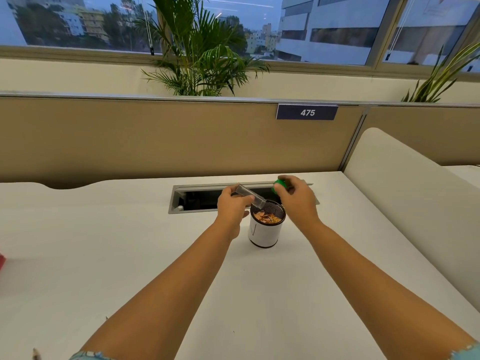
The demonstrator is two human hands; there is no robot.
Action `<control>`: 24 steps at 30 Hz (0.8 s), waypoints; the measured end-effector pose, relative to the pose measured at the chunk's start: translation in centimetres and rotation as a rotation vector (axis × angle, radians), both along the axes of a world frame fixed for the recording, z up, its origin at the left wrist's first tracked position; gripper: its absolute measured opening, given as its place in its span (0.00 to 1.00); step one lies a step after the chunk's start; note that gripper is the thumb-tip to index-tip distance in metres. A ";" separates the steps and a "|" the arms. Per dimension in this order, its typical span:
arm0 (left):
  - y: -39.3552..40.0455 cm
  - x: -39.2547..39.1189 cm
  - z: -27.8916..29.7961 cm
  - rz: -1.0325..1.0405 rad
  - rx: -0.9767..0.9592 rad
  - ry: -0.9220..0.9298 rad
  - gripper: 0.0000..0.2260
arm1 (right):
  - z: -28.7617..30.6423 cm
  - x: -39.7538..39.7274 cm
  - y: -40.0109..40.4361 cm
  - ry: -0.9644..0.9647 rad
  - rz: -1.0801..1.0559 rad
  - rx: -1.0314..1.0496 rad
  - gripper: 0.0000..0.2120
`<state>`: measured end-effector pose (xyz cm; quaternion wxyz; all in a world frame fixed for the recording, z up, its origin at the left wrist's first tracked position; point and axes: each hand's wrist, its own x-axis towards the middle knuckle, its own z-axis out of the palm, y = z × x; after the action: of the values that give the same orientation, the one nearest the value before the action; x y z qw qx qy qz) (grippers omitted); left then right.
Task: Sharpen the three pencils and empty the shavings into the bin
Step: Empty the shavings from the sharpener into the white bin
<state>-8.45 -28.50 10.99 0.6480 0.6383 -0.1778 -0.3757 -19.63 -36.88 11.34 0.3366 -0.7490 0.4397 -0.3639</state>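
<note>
A small round bin (264,233) with a white side and black mesh rim stands on the white desk (130,242). Orange-brown pencil shavings (267,217) lie inside it. My left hand (232,203) grips a clear plastic shavings case (251,195), tilted with its open end down over the bin's rim. My right hand (296,197) hovers just right of the bin and holds the green sharpener part (280,184) between its fingers. A pencil tip (36,354) pokes in at the bottom left edge; no other pencils show.
A cable slot (197,198) with a grey frame opens in the desk behind the bin. A tan partition (155,139) with a "475" sign stands at the back, a white divider (405,198) on the right. A red object (2,261) sits at the left edge.
</note>
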 end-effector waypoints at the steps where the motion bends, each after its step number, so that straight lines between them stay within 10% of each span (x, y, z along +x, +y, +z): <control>1: 0.0 -0.1 0.0 0.012 0.003 -0.001 0.24 | -0.4 0.0 0.2 0.144 -0.022 -0.143 0.16; 4: 0.0 -0.2 -0.1 0.027 0.008 0.010 0.24 | -1.4 0.0 0.5 0.310 -0.044 -0.128 0.17; 15: 2.3 0.1 -0.1 0.057 -0.046 0.182 0.22 | -0.9 0.1 4.5 -0.483 -0.115 0.464 0.16; 24: 9.5 -1.5 -0.9 0.110 -0.097 0.285 0.21 | -1.6 -1.2 12.4 -0.409 -0.072 0.435 0.16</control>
<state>-9.99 -19.04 10.07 0.7164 0.5552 -0.0668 -0.4172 -20.88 -24.50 9.70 0.5577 -0.5544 0.4566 -0.4161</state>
